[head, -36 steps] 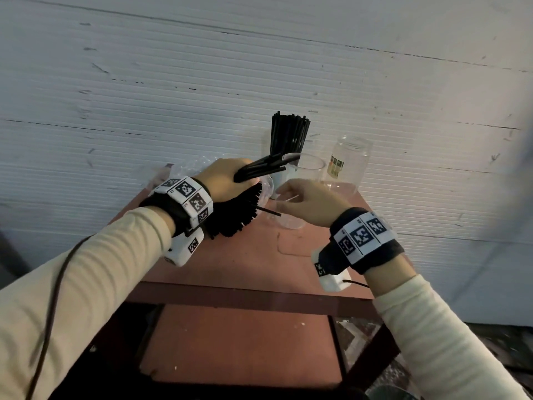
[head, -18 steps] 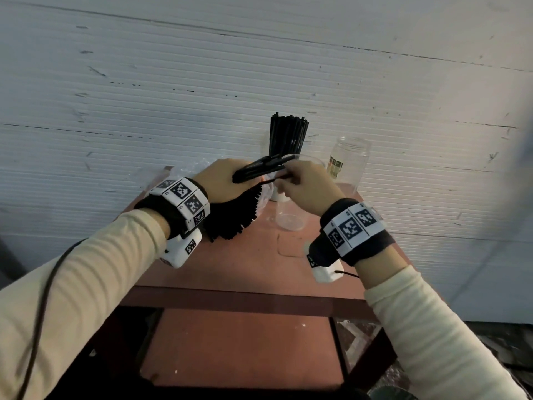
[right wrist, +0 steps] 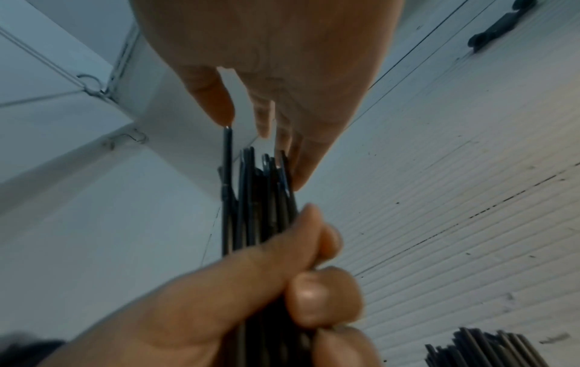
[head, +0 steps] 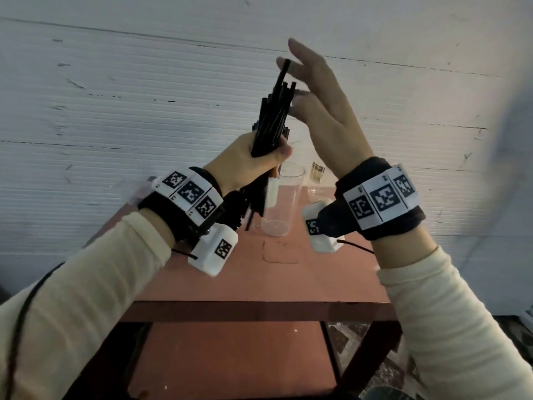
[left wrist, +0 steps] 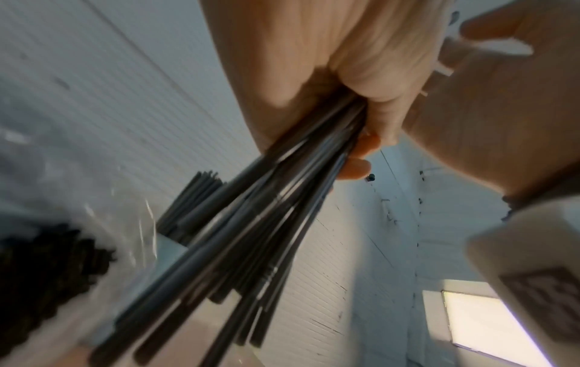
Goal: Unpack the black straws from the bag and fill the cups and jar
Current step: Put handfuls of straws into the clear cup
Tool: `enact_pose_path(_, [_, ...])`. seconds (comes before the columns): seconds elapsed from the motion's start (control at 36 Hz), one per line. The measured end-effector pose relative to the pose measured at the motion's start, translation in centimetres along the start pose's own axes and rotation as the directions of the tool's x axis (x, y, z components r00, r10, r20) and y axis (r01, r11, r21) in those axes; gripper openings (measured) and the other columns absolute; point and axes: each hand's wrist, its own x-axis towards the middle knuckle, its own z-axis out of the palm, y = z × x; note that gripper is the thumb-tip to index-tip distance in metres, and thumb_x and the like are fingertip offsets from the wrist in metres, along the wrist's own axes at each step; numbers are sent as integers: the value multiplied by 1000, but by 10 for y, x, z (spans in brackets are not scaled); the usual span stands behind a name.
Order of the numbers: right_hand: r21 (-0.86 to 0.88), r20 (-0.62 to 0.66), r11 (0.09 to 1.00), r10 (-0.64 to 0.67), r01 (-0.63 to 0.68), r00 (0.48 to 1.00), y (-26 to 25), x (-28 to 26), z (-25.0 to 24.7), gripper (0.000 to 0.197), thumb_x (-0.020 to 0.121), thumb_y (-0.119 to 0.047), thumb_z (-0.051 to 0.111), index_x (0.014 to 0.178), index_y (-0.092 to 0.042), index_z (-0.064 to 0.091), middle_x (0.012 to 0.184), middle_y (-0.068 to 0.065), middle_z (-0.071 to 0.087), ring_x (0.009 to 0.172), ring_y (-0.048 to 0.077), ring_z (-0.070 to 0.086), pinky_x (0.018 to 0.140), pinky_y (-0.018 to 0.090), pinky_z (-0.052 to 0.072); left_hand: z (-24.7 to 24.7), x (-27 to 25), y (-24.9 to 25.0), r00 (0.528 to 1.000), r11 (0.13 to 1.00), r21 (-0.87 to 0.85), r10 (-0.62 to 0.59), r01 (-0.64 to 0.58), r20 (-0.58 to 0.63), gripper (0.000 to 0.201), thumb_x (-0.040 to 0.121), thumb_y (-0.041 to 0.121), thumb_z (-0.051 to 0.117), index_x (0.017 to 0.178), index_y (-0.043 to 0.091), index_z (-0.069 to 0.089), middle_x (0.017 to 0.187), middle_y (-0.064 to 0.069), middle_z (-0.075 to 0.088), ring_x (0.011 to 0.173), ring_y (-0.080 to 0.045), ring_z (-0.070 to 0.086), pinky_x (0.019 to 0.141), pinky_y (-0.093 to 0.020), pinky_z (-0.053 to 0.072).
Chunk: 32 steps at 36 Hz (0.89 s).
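Observation:
My left hand (head: 253,161) grips a bundle of black straws (head: 274,116) upright, high above the table; the same bundle (left wrist: 257,236) fans out below the fist in the left wrist view. My right hand (head: 314,90) is flat with straight fingers, and its fingertips (right wrist: 226,116) touch the uneven top ends of the straws (right wrist: 254,188). An empty clear cup (head: 284,203) stands on the table below the hands. A white cup (head: 272,192) behind it is mostly hidden. The jar (head: 317,173) with a yellow label peeks out behind my right wrist.
The red-brown table (head: 259,281) stands against a white ribbed wall (head: 115,96), with a lower shelf (head: 230,359) under it. A clear plastic bag (left wrist: 47,268) with more black straws lies at the left. Another bunch of straws (right wrist: 483,350) stands upright behind.
My left hand has lifted the straw bundle and turned it upright. My right hand has let go of the straw ends, risen, and opened flat against the bundle's top.

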Motion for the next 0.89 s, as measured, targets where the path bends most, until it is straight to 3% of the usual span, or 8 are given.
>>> enact_pose_path(0.08, [-103, 45, 991, -85, 90, 995, -8, -4, 4, 51, 97, -12, 44, 146, -14, 31, 145, 2, 42, 126, 14, 49, 100, 26, 46, 18, -5, -6, 998, 990, -131, -57, 58, 12, 19, 96, 20, 58, 77, 19, 56, 67, 1, 57, 63, -8, 59, 67, -18, 48])
enact_pose_path(0.14, [-222, 87, 973, -50, 68, 995, -2, -8, 10, 46, 97, -26, 50, 142, -19, 40, 136, -5, 50, 123, 9, 51, 101, 31, 47, 29, -9, -15, 993, 980, -163, -119, 118, 3, 21, 96, 16, 59, 75, 18, 56, 65, 2, 59, 66, -11, 60, 71, -23, 49])
enact_pose_path(0.28, [-475, 179, 878, 24, 65, 984, 35, -25, 16, 25, 91, -21, 59, 114, -12, 66, 110, -1, 66, 103, 10, 58, 93, 32, 48, 47, -22, -41, 950, 930, -196, -295, 309, 100, 16, 91, 13, 66, 99, 0, 64, 81, -3, 67, 76, -11, 66, 75, -23, 52])
enact_pose_path(0.44, [-434, 157, 898, -6, 75, 988, 44, -32, 16, 43, 85, -18, 64, 128, -18, 56, 126, 2, 54, 110, 8, 50, 93, 8, 37, 51, -28, -46, 934, 912, -208, -330, 353, 138, 37, 90, 13, 68, 117, -9, 58, 95, -11, 63, 83, -15, 64, 88, -27, 53])
enact_pose_path(0.61, [-470, 215, 880, 41, 67, 976, 55, -39, 23, 19, 86, -16, 64, 104, -13, 70, 108, 0, 64, 100, 8, 57, 92, 18, 42, 45, -31, -45, 923, 915, -159, -345, 372, 171, 26, 88, 9, 70, 107, -7, 62, 92, -12, 63, 84, -17, 64, 86, -26, 53])
enact_pose_path(0.72, [-427, 118, 904, 24, 29, 993, 62, -46, 29, 23, 83, -13, 67, 105, -14, 69, 118, 4, 50, 99, 7, 50, 88, 8, 37, 45, -40, -57, 877, 895, -49, -423, 444, 227, 20, 73, 23, 80, 87, 13, 69, 102, -14, 65, 97, -19, 64, 104, -38, 46])
enact_pose_path(0.83, [-428, 124, 903, 23, 33, 992, 62, -49, 33, 22, 84, -16, 65, 105, -16, 66, 109, -2, 51, 92, 4, 51, 90, 26, 43, 48, -46, -62, 843, 866, -20, -481, 500, 239, 27, 71, 24, 80, 93, 13, 69, 104, -9, 66, 111, -23, 61, 111, -44, 39])
enact_pose_path(0.89, [-405, 123, 914, 16, 36, 992, 61, -49, 32, 20, 84, -13, 66, 103, -13, 66, 102, -4, 55, 88, -1, 51, 86, 13, 39, 47, -46, -62, 830, 860, -17, -486, 509, 273, 16, 83, 25, 76, 93, 13, 71, 101, -4, 68, 111, -19, 61, 112, -42, 37])
